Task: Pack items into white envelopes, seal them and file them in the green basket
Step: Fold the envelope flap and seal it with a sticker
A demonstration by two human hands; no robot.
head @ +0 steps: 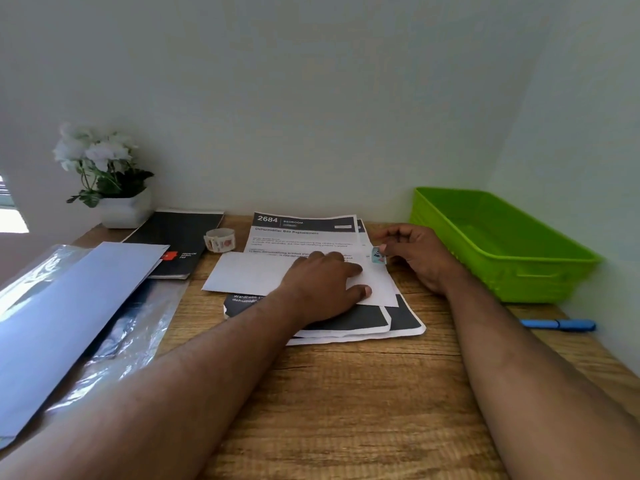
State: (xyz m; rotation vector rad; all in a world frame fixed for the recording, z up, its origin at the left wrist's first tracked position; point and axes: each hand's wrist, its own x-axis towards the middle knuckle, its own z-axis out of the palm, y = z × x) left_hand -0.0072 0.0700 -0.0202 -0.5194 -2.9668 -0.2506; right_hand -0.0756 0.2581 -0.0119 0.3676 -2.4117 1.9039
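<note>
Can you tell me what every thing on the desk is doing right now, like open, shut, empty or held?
Envelope: flat on the papers, pressed down by the left hand.
Sticker: pinched in the right hand, at the envelope's corner.
Basket: nothing seen inside.
Sticker roll: lying untouched.
Papers: stacked, printed side up.
Notebook: closed.
Pen: capped, lying flat.

A home desk nook: wood-grain tabletop [346, 393] against pale walls, potted white flowers [104, 168], black spiral notepad [176, 240], printed household instruction sheets [304, 233].
</note>
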